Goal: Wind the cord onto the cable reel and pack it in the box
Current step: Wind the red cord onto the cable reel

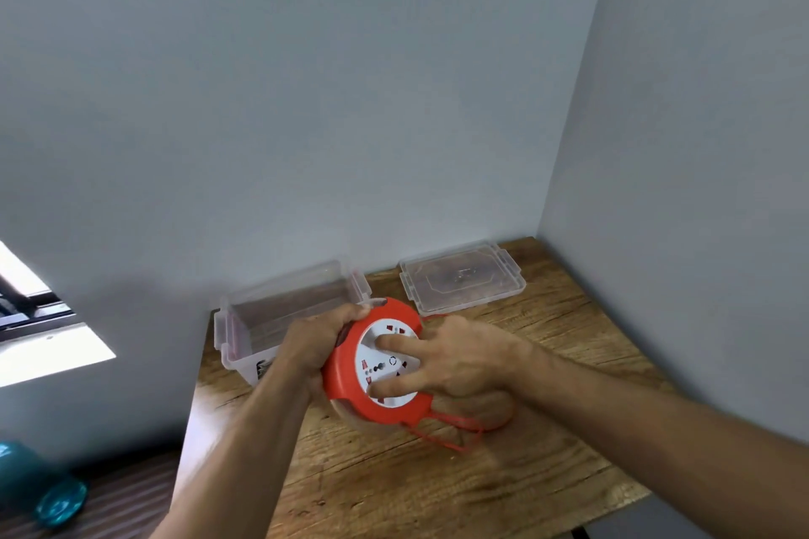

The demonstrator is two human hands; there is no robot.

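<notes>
We start nearest us, where loose loops of red cord trail on the table just below and right of the reel, so we judge the winding is not yet finished. We hold the reel tilted above the table, its white socket face turned up toward us, likely so we can watch the cord feed into the groove. Our left hand is wrapped tightly round the reel's left rim, fingers curled over the far edge, which steadies the housing. Our right hand lies spread on the socket face, two fingers pressed flat against it, not clamped around anything; this looks like the purchase we need to turn the inner drum and draw the cord in. Whether the cord is taut we cannot tell. Just beyond the left hand stands the clear box, open and close by, ready to take the reel. Farther right, near the wall corner, its lid lies flat and well apart, out of our way.
</notes>
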